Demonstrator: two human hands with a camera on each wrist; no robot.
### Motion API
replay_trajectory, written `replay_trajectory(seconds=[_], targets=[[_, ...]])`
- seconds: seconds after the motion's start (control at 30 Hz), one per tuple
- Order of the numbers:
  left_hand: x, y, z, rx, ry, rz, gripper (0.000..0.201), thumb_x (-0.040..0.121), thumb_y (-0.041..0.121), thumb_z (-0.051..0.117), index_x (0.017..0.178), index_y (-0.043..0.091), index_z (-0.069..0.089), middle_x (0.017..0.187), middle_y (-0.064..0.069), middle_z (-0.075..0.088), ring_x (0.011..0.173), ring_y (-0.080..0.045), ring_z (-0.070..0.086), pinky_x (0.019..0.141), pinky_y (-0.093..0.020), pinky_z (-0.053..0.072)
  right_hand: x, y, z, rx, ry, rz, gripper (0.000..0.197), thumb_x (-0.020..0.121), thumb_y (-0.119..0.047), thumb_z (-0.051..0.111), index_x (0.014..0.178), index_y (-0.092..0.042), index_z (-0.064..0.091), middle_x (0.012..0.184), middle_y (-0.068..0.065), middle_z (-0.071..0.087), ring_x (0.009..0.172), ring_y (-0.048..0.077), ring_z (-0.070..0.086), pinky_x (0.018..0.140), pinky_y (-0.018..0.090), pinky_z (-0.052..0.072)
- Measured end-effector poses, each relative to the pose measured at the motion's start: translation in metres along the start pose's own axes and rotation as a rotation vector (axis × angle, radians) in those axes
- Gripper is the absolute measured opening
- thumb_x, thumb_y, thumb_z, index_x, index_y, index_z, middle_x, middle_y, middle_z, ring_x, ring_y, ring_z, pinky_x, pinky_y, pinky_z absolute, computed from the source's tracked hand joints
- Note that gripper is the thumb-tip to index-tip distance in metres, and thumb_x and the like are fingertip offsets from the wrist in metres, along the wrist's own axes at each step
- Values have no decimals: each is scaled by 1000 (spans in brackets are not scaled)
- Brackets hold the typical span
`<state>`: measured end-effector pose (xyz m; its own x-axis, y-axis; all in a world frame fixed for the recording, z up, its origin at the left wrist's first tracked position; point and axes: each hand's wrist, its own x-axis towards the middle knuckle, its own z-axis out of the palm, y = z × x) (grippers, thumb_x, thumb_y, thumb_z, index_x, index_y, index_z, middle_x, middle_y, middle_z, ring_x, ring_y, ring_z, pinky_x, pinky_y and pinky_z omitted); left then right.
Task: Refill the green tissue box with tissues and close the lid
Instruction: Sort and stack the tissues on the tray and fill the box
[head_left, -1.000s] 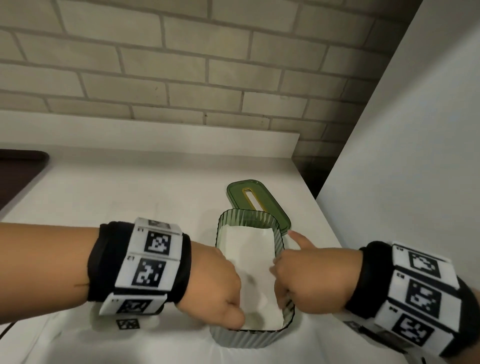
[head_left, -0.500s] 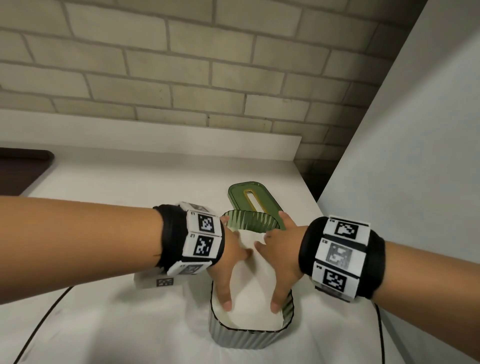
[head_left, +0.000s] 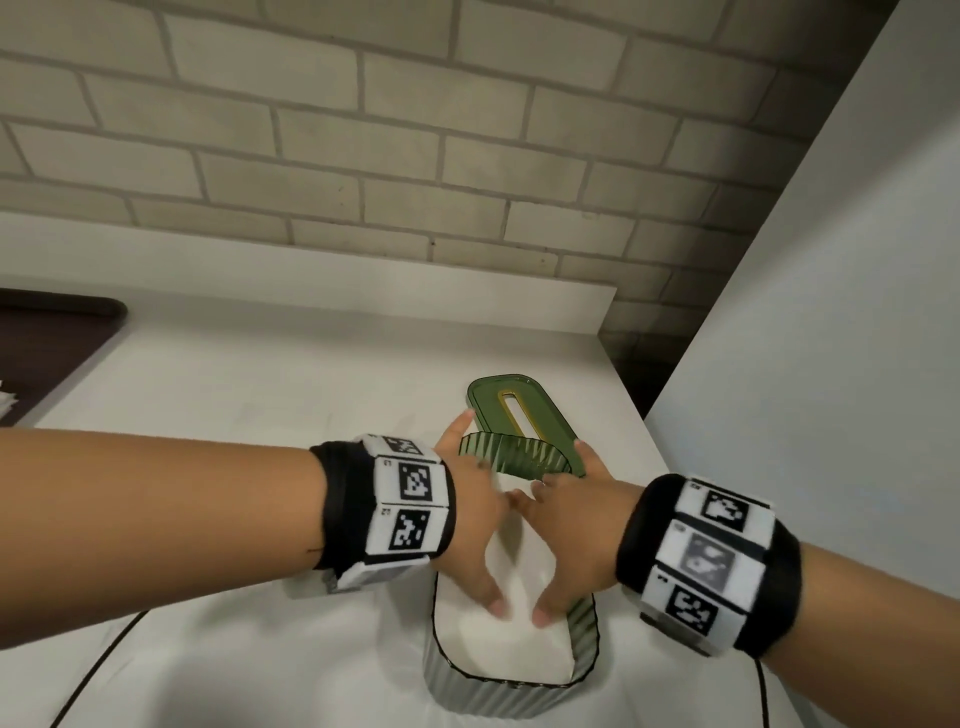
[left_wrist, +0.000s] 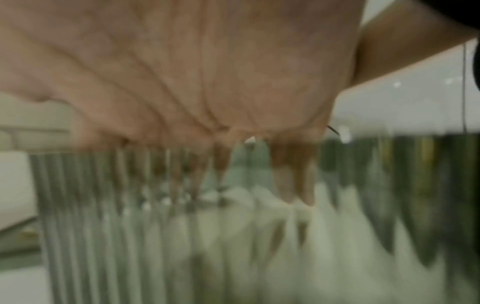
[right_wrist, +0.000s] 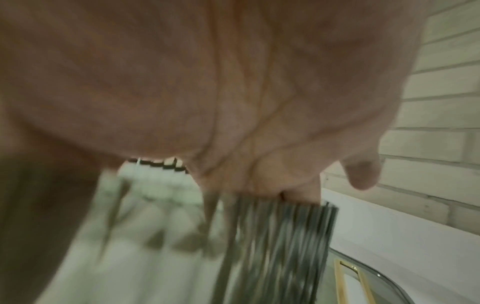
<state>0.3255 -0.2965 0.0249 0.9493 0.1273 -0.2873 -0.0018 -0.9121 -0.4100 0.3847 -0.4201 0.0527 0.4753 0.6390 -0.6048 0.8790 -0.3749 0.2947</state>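
while both hands, left hand (head_left: 475, 530) and right hand (head_left: 569, 540), press flat, straight fingers on the tissues (head_left: 501, 644) inside the green tissue box (head_left: 488, 696) on the table (head_left: 249, 415), the lid (head_left: 519, 415) lies behind, unfitted.

Wall (head_left: 810, 364) close beside box (head_left: 483, 691)

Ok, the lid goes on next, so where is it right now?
In the head view the lid lies flat on the counter just behind the open box, right of centre, near the white side wall.
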Motion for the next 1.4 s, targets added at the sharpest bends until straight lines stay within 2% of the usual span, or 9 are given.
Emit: replay_trajectory(seconds=[0.1,0.3,0.43,0.53,0.63,0.77,1.07,1.23,1.4], targets=[[-18,-32,-27,-166,104,286,77,80,71,41,142,25,33,141,0,44,135,-19,36,113,-57,-13,-22,9,-5,241,176,-52,74,81,-64,52,142,-26,32,133,-4,50,133,15,38,112,52,-14],[-34,-100,-3,-689,257,129,69,76,73,44,133,34,42,134,11,48,116,-9,48,104,-27,32,-65,17,-3,549,384,-68,67,79,-71,42,141,-51,25,142,-30,35,131,-9,30,120,32,-3],[-48,-139,33,-842,282,-83,46,86,50,55,128,33,49,129,13,52,115,-7,49,82,-17,32,-83,6,0,655,481,-6,65,65,-86,28,128,-70,20,125,-51,35,99,-12,51,114,16,12],[-62,-158,64,-879,274,-208,45,87,49,54,128,32,49,130,11,52,114,-8,49,82,-19,34,-90,-14,-7,738,560,66,68,53,-88,28,119,-79,12,112,-67,19,106,-37,25,103,-4,2],[-77,-169,95,-847,200,-326,48,87,51,52,131,31,46,133,8,49,117,-11,48,89,-22,37,-92,-43,-16,895,676,68,68,45,-91,36,112,-78,32,115,-58,33,111,-31,33,89,1,37],[-99,-178,125,-912,133,-417,49,87,51,53,131,31,45,135,6,49,119,-12,48,94,-23,36,-87,-84,-34,991,778,-7,58,55,-79,50,112,-69,47,113,-42,53,104,-17,52,59,5,49],[-165,-173,169,-1199,219,-515,53,85,50,57,133,36,41,136,17,42,123,-2,42,90,-18,33,-22,-151,-74,1207,787,-127,42,70,-56,61,111,-53,54,116,-35,51,110,-17,46,78,-4,38],[-197,-157,198,-1502,253,-500,40,80,42,67,117,39,52,121,22,54,113,2,52,86,-14,42,56,-175,-82,1148,516,29,40,84,-42,62,123,-34,52,126,-12,50,105,4,55,75,12,40],[-214,-158,220,-1764,275,-575,55,59,60,66,108,40,56,115,20,60,110,3,56,86,-15,43,115,-179,-95,1148,233,205,59,85,-42,62,135,-17,43,137,4,46,117,23,53,98,37,47]])
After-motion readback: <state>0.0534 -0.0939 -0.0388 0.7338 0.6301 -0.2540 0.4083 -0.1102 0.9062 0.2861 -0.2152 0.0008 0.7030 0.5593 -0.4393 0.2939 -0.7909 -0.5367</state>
